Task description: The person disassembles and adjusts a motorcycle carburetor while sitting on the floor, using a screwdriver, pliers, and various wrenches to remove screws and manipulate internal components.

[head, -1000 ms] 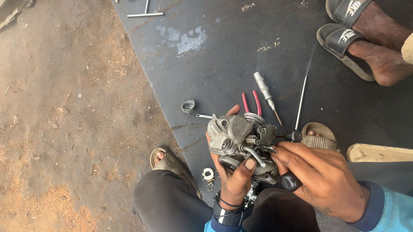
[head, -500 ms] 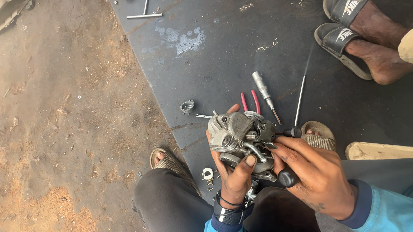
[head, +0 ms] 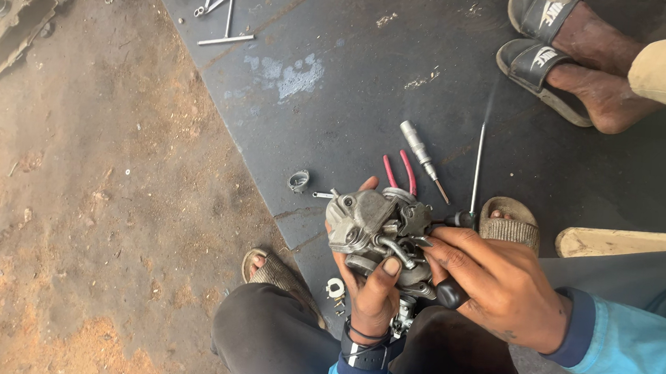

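Both hands sit low in the center of the frame. Left hand (head: 372,289) comes up from the bottom edge, wrist banded, palm cupped and fingers curled shut. Right hand (head: 500,283) reaches in from the lower right in a blue sleeve, fingers pinched closed, knuckles up.

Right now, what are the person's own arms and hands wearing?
Both hands are bare, with no gloves. The left hand has a dark wristband above a light blue sleeve. The right hand comes out of a light blue sleeve with a dark blue cuff.
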